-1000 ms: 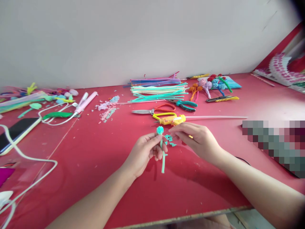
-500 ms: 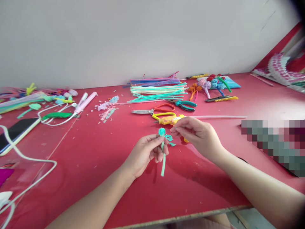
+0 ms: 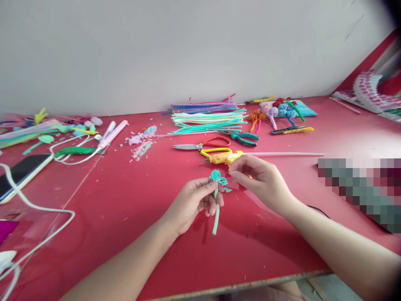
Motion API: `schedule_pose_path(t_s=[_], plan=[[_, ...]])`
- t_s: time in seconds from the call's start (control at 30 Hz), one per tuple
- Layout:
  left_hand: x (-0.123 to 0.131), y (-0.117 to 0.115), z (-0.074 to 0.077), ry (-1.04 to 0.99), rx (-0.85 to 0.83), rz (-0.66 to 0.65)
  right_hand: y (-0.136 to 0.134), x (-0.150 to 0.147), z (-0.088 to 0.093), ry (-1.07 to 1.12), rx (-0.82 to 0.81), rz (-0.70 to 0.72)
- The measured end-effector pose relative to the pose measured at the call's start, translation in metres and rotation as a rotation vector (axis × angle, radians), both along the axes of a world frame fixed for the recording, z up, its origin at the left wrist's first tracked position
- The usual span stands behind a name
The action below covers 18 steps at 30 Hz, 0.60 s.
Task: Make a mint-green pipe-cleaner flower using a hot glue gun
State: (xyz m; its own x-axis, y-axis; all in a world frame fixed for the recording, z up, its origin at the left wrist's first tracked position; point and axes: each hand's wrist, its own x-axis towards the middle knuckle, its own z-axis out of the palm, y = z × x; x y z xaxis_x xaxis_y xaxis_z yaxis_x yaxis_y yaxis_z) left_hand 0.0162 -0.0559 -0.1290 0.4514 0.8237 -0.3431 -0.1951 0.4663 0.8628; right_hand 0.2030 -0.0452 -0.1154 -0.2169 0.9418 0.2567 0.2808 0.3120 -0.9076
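My left hand (image 3: pixel 191 202) pinches a teal pipe-cleaner flower (image 3: pixel 215 196) upright, its fuzzy head just above my fingers and its stem hanging down below them. My right hand (image 3: pixel 261 182) hovers close to the right of the flower head, fingers curled with thumb and forefinger pinched together; what they hold is too small to see. Small teal scraps (image 3: pixel 226 184) lie on the red table (image 3: pixel 131 209) between both hands.
Behind my hands lie a yellow glue gun (image 3: pixel 221 156), orange-handled scissors (image 3: pixel 202 145), teal pliers (image 3: pixel 244 138) and a pile of pipe cleaners (image 3: pixel 208 117). Finished flowers (image 3: pixel 280 110) lie at the back right. A phone (image 3: pixel 20 173) and white cable (image 3: pixel 37 209) lie left.
My left hand has shifted the flower slightly right and down. My right hand has moved a little nearer to the flower head.
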Motion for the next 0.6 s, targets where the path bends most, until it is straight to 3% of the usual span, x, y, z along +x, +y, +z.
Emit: schedule_pose_path(t_s=[0.13, 0.6], plan=[[0.0001, -0.0003, -0.0006, 0.004, 0.002, -0.014, -0.0001, -0.0025, -0.0012, 0.184, -0.260, 0.139], [0.0009, -0.0014, -0.0021, 0.039, -0.021, -0.051, 0.0022, -0.0028, -0.0031, 0.018, -0.175, 0.121]])
